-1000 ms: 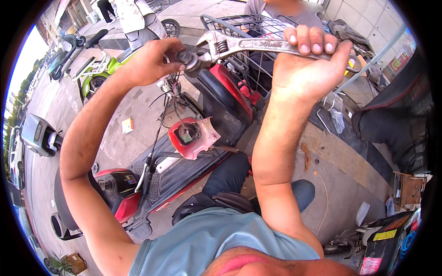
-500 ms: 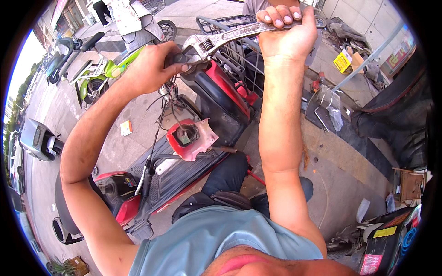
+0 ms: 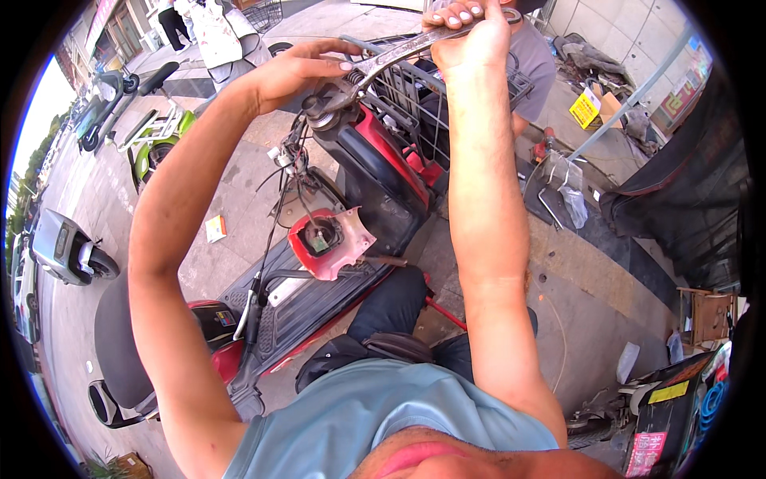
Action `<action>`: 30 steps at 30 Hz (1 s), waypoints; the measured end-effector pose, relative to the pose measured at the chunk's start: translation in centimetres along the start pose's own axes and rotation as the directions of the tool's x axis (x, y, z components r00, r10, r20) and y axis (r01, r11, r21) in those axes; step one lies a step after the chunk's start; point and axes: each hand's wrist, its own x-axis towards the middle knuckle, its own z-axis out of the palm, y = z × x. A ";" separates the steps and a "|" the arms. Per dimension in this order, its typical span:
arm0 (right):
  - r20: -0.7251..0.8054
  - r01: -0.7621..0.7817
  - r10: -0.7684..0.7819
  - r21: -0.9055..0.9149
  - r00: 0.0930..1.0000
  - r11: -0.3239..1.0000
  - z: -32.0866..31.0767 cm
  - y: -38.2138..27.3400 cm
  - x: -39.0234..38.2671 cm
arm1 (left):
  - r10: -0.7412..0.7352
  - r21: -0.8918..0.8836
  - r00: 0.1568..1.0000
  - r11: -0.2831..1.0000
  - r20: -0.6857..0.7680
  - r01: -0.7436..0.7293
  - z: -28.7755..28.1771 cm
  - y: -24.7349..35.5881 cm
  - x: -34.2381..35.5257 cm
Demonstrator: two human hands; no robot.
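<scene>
My right hand [image 3: 471, 36] is wrapped round the far end of the handle of a large adjustable wrench [image 3: 401, 53]. The wrench's jaws sit at the top of the steering column [image 3: 322, 120] of a red and black scooter [image 3: 391, 172]; whether they grip the nut there I cannot tell. Beside the wrench head, my left hand [image 3: 299, 73] has its fingers stretched out, with fingertips at or close to the adjusting screw. Loose wires [image 3: 294, 160] hang under the column. Below them a red plastic cover [image 3: 351, 239] rests above the black footboard [image 3: 319, 291].
A wire basket [image 3: 407, 92] is at the scooter's front, with another person [image 3: 535, 68] behind it. Tools lie on a dark mat [image 3: 550, 203] at right. A green scooter [image 3: 159, 148] and a grey one [image 3: 64, 243] stand at left.
My left hand has let go of the column top and wrench jaw, its fingers straightening over the wrench head. The handle and my right hand have swung farther away and slightly left.
</scene>
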 end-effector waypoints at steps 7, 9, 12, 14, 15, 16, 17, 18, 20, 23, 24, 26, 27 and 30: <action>0.095 -0.075 0.071 0.031 0.993 0.997 -0.6 0.0 0.7 | 0.104 -0.090 0.993 0.991 0.060 -0.098 0.6 -1.6 1.9; 0.070 -0.062 0.058 0.054 0.996 0.997 -0.8 0.0 0.2 | 0.108 -0.021 0.994 0.994 0.029 -0.108 0.8 -1.9 2.1; -0.031 0.024 -0.023 0.053 0.999 0.998 -0.8 -0.2 -1.4 | 0.093 -0.019 0.996 0.995 0.006 -0.093 0.8 -2.1 2.1; 0.004 0.054 -0.054 0.061 0.999 0.997 -0.5 -0.4 -2.3 | 0.105 -0.217 0.988 0.973 0.111 -0.079 0.5 -2.4 2.0; 0.010 0.075 -0.075 0.039 0.997 0.996 -0.2 -0.5 -2.5 | 0.129 -0.147 0.984 0.983 0.125 -0.110 0.3 -2.4 2.1; -0.013 0.079 -0.079 0.025 0.997 0.997 0.0 -0.5 -2.5 | 0.149 -0.131 0.980 0.983 0.135 -0.131 0.1 -2.6 2.2; -0.038 0.084 -0.084 0.012 0.996 0.996 0.2 -0.4 -2.3 | 0.164 -0.125 0.972 0.982 0.168 -0.144 0.1 -2.7 2.3; -0.062 0.090 -0.090 -0.001 0.994 0.996 0.3 -0.3 -2.1 | 0.173 -0.119 0.969 0.981 0.178 -0.153 0.0 -2.8 2.4; -0.064 0.019 -0.018 0.023 0.998 1.000 0.4 0.2 -1.1 | 0.169 -0.115 0.978 0.981 0.122 -0.155 0.1 -3.0 2.8; -0.101 -0.031 0.037 0.055 0.994 0.998 -0.1 1.3 -0.2 | 0.082 -0.080 0.997 0.993 0.010 -0.081 0.5 -3.1 2.7; -0.092 -0.035 0.039 0.039 0.995 0.999 -0.3 1.5 0.0 | 0.092 -0.093 0.996 0.992 0.007 -0.090 0.6 -3.1 2.6; -0.074 -0.050 0.050 0.006 0.996 0.999 -0.7 1.9 0.1 | 0.091 -0.121 0.996 0.988 0.004 -0.090 0.6 -3.1 1.9; -0.093 -0.035 0.033 -0.020 0.995 0.999 -0.8 1.8 0.1 | 0.091 -0.126 0.996 0.988 -0.002 -0.091 0.6 -3.1 1.7; -0.062 -0.013 0.009 -0.055 0.998 0.998 -0.8 1.4 0.4 | 0.083 -0.063 0.997 0.995 -0.010 -0.083 0.4 -3.0 1.2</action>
